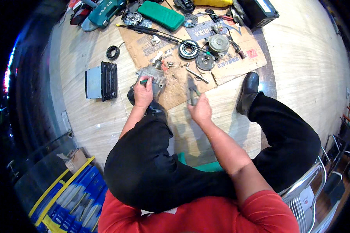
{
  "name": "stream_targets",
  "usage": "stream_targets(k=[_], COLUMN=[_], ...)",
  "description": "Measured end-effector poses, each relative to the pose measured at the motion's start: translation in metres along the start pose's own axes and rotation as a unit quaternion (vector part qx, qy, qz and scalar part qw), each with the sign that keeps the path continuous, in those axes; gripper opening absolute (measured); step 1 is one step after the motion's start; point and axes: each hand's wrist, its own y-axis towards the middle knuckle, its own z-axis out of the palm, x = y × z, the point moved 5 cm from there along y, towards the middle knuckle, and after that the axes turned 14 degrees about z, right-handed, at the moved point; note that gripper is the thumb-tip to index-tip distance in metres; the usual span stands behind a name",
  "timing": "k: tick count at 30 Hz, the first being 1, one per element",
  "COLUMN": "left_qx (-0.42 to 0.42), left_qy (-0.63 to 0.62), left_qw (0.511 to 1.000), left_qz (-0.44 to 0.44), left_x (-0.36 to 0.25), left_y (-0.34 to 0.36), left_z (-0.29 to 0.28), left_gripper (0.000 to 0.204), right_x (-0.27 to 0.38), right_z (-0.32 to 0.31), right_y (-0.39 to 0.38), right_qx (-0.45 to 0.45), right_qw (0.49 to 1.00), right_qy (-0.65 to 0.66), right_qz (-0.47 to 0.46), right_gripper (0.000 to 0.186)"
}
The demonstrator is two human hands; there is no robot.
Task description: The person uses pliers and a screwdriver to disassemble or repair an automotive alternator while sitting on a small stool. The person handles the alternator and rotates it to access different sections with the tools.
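Observation:
My left hand [144, 95] is closed round a small tool with a green handle [144, 81]; its working end is hidden. Just beyond it a grey cast-metal machine housing with a shaft [155, 73] stands upright beside my left shoe. My right hand [201, 110] grips a pair of pliers [192, 90], jaws pointing away from me and smeared by motion. The pliers are apart from the housing, to its right. Past them a bent metal wrench [197, 73] lies on the cardboard [179, 95], with small screws [174, 76] nearby.
Further off lie a pulley ring [188, 49], a round metal disc [205, 61], a round motor [218, 43] and a green case [161, 14]. A car radio unit [101, 81] and a black ring [112, 52] rest at left. My right shoe [249, 87] bounds the right side.

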Motion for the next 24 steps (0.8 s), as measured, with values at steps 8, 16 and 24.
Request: stream_targets(k=[8, 16, 24], left_qx=[-0.037, -0.021, -0.029], left_qy=[-0.097, -0.099, -0.097], left_qw=[0.995, 0.995, 0.995], left_qz=[-0.002, -0.018, -0.001], left_x=[-0.01, -0.004, -0.003], left_y=[-0.002, -0.004, -0.009], left_z=[-0.019, -0.02, -0.021], left_gripper=[0.015, 0.011, 0.01], right_x=[-0.088, -0.095, -0.099], right_z=[0.026, 0.04, 0.044], right_y=[0.045, 0.052, 0.057], right_qx=[-0.028, -0.075, -0.084], right_qw=[0.995, 0.995, 0.995], right_qy=[-0.04, -0.034, -0.035], right_qz=[0.085, 0.065, 0.049], right_gripper=[0.062, 0.058, 0.058])
